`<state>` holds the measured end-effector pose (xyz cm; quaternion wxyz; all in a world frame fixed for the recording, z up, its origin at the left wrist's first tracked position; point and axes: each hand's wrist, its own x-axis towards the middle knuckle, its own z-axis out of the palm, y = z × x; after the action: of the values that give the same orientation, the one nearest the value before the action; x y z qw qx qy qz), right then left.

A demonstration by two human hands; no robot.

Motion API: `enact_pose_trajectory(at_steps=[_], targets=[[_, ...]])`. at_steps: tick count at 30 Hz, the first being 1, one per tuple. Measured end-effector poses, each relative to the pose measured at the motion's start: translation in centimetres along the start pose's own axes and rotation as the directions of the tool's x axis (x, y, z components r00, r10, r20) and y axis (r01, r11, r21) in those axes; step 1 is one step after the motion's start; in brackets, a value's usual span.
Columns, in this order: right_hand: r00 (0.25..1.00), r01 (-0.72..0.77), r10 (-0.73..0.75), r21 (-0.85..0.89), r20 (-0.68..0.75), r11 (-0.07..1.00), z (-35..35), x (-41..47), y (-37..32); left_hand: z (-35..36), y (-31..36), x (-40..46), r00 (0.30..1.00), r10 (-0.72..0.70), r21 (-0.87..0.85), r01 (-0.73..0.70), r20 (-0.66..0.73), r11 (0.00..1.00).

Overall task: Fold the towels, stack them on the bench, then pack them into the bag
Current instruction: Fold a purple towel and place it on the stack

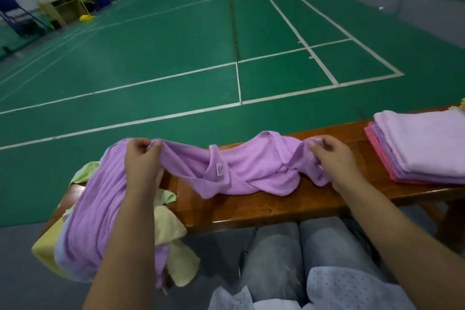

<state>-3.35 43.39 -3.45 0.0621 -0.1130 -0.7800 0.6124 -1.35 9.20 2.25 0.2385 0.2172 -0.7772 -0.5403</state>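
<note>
Green badminton court behind the wooden bench (264, 206), where left hand (142, 161) and right hand (334, 158) each pinch an edge of the crumpled purple towel (241, 171), folding barely begun, so next it probably needs spreading flat.

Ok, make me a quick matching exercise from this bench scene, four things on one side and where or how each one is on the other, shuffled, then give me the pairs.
Things:
1. purple towel
2. folded stack
3. yellow towels
4. white tag

States:
A. piled unfolded at the bench's left end
B. sewn on the towel being held
C. gripped by left hand and right hand
D. lying neatly at the bench's right end

Pairs: 1-C, 2-D, 3-A, 4-B
</note>
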Motion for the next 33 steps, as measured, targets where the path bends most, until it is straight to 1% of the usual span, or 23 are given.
enact_pose_trajectory(at_steps=[2, 4, 6, 7, 9, 10, 11, 13, 14, 16, 18, 21, 23, 25, 27, 30, 33], targets=[[0.999, -0.004, 0.016, 0.227, -0.050, 0.974, -0.7, 2.0, -3.6, -0.4, 2.4, 1.0, 0.996, 0.080, -0.130, -0.085, -0.044, 0.988], [0.996, -0.011, 0.044, 0.402, -0.072, 0.916, -1.4, 3.4, -7.0, -0.8, 4.5, 2.1, 0.986, 0.127, -0.255, -0.152, -0.109, 0.955], [0.992, 0.000, 0.061, 0.495, -0.108, 0.869, -2.0, 4.3, -9.7, -1.2, 6.1, 3.1, 0.983, 0.120, -0.350, -0.162, -0.140, 0.923], [0.989, 0.016, 0.059, 0.500, -0.133, 0.866, -2.3, 4.6, -10.6, -1.3, 6.3, 3.5, 0.988, 0.090, -0.373, -0.132, -0.129, 0.918], [0.984, 0.036, 0.045, 0.432, -0.175, 0.901, -2.3, 4.9, -11.2, -1.0, 6.3, 3.9, 0.998, 0.007, -0.341, -0.027, -0.060, 0.940], [0.984, 0.031, 0.040, 0.393, -0.173, 0.919, -2.2, 4.7, -11.3, -0.7, 6.1, 3.7, 1.000, -0.027, -0.312, 0.023, -0.006, 0.950], [0.987, 0.020, 0.040, 0.367, -0.157, 0.930, -2.0, 4.5, -11.1, -0.1, 6.0, 3.2, 0.997, -0.052, -0.300, 0.065, 0.053, 0.952], [0.994, 0.002, 0.039, 0.371, -0.102, 0.929, -1.4, 3.5, -10.3, 1.4, 5.8, 1.2, 0.984, -0.088, -0.294, 0.131, 0.155, 0.947], [0.997, -0.004, 0.031, 0.355, -0.071, 0.935, -0.8, 2.7, -9.8, 2.4, 5.6, -0.1, 0.972, -0.105, -0.282, 0.164, 0.211, 0.945], [1.000, -0.003, 0.008, 0.257, -0.017, 0.966, 0.5, 0.6, -8.9, 4.5, 5.2, -3.4, 0.935, -0.130, -0.224, 0.211, 0.329, 0.951], [0.999, 0.042, -0.046, 0.159, 0.025, 0.986, 2.1, -1.2, -7.3, 6.6, 5.0, -6.7, 0.885, -0.150, -0.186, 0.253, 0.441, 0.949], [0.985, 0.103, -0.100, -0.013, 0.141, 0.995, 3.8, -3.3, -5.1, 9.5, 4.4, -10.3, 0.817, -0.195, -0.185, 0.343, 0.542, 0.921], [0.971, 0.154, -0.125, -0.131, 0.202, 0.979, 4.4, -4.2, -3.9, 10.6, 3.8, -11.5, 0.790, -0.219, -0.200, 0.393, 0.573, 0.897], [0.956, 0.222, -0.173, -0.202, 0.236, 0.954, 4.5, -5.0, -3.1, 11.1, 3.4, -12.0, 0.781, -0.240, -0.214, 0.428, 0.576, 0.878], [0.949, 0.255, -0.207, -0.193, 0.237, 0.947, 4.5, -5.4, -2.4, 11.2, 3.2, -12.4, 0.783, -0.251, -0.218, 0.438, 0.570, 0.872], [0.951, 0.254, -0.213, -0.176, 0.222, 0.951, 4.4, -5.3, -2.0, 11.0, 3.3, -13.2, 0.801, -0.215, -0.178, 0.369, 0.559, 0.912], [0.948, 0.267, -0.229, -0.161, 0.220, 0.950, 4.4, -5.3, -1.7, 11.2, 3.3, -13.8, 0.804, -0.198, -0.176, 0.349, 0.561, 0.921]])
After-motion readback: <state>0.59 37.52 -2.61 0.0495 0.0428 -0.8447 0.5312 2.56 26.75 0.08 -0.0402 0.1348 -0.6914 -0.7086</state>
